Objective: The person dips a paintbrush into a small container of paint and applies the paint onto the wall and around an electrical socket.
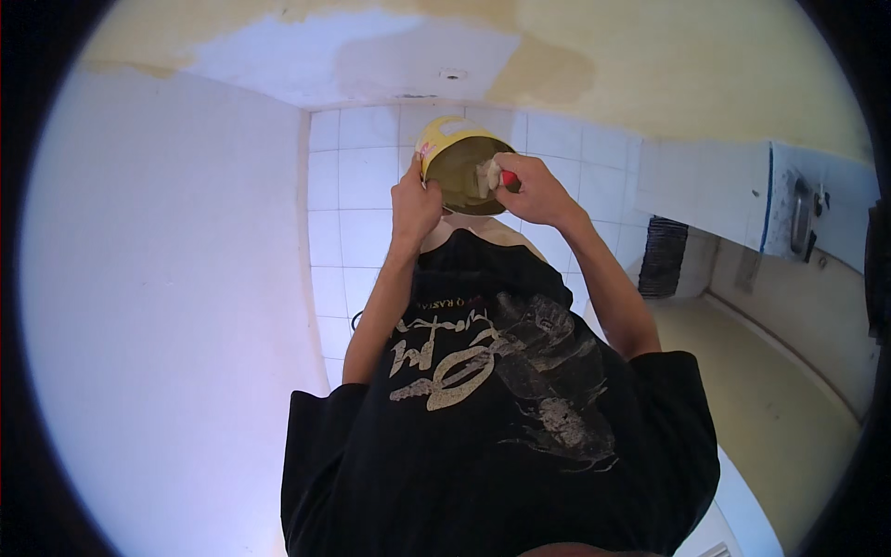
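A yellow paint bucket (456, 129) is tilted so that its mouth faces me. My left hand (416, 202) grips the bucket's left rim, with the thumb at the inner edge. Inside the mouth, my right hand (532, 188) holds a paintbrush (510, 179) by its red handle. The brush head is pale and points left, over the bucket's inside wall. How much paint is in the bucket cannot be told.
Ahead rises a wall (661, 76) with yellow and white patches and a small wall box (453, 74). A white wall (160, 244) stands at the left. White tiles (365, 177) cover the floor. To the right are a counter with a metal sink (800, 216) and a dark ribbed mat (663, 257).
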{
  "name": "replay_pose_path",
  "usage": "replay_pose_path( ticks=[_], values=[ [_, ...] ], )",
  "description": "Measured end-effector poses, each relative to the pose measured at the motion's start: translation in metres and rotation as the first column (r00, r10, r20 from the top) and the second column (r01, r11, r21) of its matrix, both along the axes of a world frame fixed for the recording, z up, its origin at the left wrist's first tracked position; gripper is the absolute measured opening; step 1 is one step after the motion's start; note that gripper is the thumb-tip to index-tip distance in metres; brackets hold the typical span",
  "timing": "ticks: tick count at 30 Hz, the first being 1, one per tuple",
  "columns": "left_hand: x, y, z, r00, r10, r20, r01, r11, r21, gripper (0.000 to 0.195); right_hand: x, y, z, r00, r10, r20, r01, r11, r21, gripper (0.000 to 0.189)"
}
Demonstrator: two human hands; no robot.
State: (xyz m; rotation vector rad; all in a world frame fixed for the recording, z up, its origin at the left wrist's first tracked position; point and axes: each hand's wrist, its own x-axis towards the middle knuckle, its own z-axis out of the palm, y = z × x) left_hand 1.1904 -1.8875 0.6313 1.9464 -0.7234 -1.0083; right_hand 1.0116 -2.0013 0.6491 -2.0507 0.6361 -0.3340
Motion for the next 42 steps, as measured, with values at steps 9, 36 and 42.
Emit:
replay_pose_path(
  ticks=[9, 36, 42],
  values=[
    [0.000, 0.003, -0.028, 0.978, -0.015, 0.209, 0.023, 0.999, -0.035, 0.056, -0.002, -0.002, -0.028, 0.990, 0.140, 0.007, -0.138, 0.965, 0.224, 0.012],
    [0.003, -0.005, -0.032, 0.946, 0.082, -0.314, -0.123, 0.986, -0.115, 0.041, 0.010, -0.002, -0.019, 0.997, -0.082, -0.007, 0.082, 0.969, 0.234, 0.020],
    [0.004, -0.006, -0.031, 0.935, 0.084, -0.346, -0.119, 0.990, -0.081, 0.039, 0.010, -0.001, -0.019, 0.996, -0.092, 0.011, 0.088, 0.971, 0.223, 0.021]
  ],
)
